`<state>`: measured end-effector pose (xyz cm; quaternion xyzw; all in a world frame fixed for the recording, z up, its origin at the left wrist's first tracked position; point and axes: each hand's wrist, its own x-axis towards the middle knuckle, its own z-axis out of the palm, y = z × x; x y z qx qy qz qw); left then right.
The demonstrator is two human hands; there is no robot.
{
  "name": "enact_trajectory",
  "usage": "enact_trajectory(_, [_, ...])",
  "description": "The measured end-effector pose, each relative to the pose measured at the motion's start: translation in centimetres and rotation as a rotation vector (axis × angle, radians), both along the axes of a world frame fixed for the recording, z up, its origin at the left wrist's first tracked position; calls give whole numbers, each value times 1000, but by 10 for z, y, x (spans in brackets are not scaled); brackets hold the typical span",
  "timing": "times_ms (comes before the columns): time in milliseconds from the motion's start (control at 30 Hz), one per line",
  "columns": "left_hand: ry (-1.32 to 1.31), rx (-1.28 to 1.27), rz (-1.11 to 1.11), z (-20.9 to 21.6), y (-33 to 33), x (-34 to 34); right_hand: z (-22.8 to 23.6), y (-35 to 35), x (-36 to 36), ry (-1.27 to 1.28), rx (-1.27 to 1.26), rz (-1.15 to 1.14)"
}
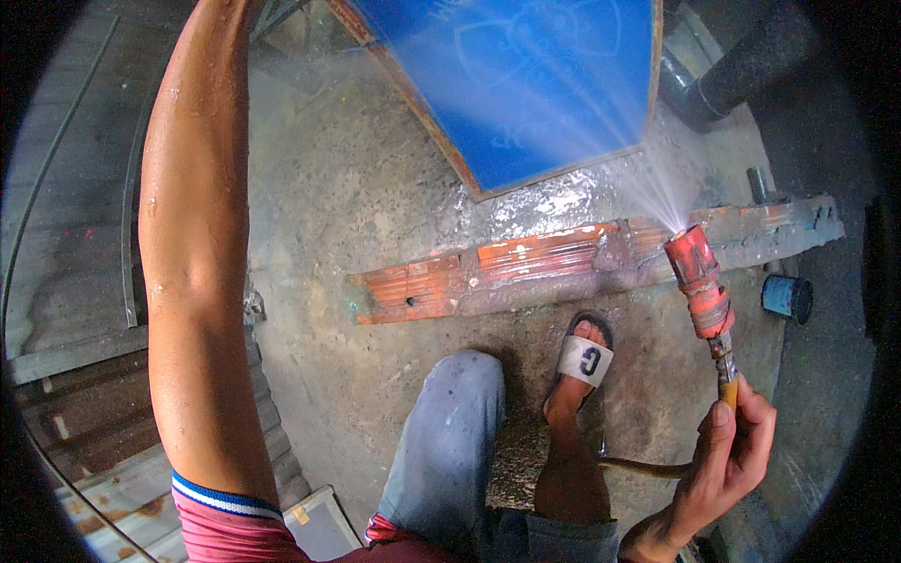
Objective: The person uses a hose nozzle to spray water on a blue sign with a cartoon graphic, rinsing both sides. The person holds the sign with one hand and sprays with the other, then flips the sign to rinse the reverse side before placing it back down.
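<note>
- A blue panel (526, 84) with a rust-brown edge fills the top of your view, beyond a row of orange bricks (540, 258), its upper part cut off.
- Fine spray (652, 188) fans from the red nozzle (696, 277) across the panel; spraying looks under way, but how much is covered, and how much is left, you cannot tell here.
- Your right hand (723, 474) grips the yellow hose end (728, 392) just below the nozzle's metal fitting; your left arm (197, 272) stretches up, the left hand out of sight, its state unknown.
- Wet concrete floor (328, 178) glistens below the panel.
- Far right, a small blue can (781, 296) sits near the bricks, its contents too dark to make out.
</note>
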<state>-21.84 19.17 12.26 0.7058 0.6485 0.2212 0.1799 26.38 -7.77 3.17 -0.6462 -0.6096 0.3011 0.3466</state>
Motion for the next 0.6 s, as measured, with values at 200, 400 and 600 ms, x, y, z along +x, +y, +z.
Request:
enact_trajectory(200, [16,3,26,1,-5,9,4,1,-5,30,11,-30])
enact_trajectory(400, [114,-1,71,3,-4,5,3,2,-8,67,-17,-26])
enact_trajectory(600, [59,10,25,1,-3,6,4,3,-10,31,-65,-28])
